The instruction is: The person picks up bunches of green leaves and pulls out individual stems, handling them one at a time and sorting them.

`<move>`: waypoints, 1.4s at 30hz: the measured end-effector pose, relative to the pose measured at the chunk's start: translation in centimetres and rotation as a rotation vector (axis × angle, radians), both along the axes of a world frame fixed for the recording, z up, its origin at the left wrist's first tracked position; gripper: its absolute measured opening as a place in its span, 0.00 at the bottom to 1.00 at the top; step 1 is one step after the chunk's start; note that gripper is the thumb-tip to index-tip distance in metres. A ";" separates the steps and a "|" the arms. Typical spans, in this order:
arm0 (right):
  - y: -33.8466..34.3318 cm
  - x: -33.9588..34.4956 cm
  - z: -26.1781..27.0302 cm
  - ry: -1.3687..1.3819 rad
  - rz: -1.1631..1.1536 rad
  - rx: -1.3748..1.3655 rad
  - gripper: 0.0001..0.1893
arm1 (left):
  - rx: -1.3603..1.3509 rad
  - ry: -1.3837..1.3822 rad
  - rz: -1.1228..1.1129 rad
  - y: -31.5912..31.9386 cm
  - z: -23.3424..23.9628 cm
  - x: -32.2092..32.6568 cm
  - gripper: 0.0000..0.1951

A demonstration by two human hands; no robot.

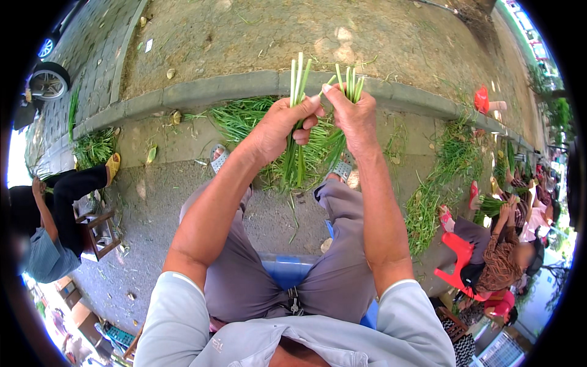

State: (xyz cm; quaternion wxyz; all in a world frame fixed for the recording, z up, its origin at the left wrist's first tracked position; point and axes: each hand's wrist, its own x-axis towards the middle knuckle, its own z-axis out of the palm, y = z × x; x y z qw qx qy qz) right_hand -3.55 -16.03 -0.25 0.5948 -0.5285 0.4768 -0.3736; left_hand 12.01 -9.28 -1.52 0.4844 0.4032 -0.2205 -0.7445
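Note:
My left hand (296,120) is closed around a bunch of long green stalks (300,73), probably garlic chives or a similar vegetable, pale ends up and dark leaves hanging down. Close beside it, my right hand (352,112) grips a second bunch of stalks (352,81). One short stalk slants out between my right thumb and finger towards my left thumb; whether both hands touch it I cannot tell. Beneath my hands a loose heap of green leaves and stalks (250,117) lies on the ground between and beyond my feet.
A stone curb (220,91) runs across ahead, with bare soil (257,36) beyond. I sit on a blue plastic seat (286,266). More cut greens (424,215) lie to the right, near a person on a red plastic stool (454,257). Another person (52,247) sits at left by a wooden stool (98,234).

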 end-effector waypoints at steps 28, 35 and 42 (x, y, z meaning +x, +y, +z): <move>-0.4 -0.6 -0.2 -0.198 -0.011 0.080 0.10 | -0.015 0.080 -0.002 -0.1 -0.1 0.1 0.13; -0.2 -0.7 0.6 -0.200 0.066 0.119 0.11 | -0.072 0.074 -0.042 -0.1 -0.7 0.1 0.12; -0.3 -0.9 0.3 -0.208 0.112 0.129 0.12 | -0.075 0.073 -0.061 0.0 -0.6 -0.1 0.11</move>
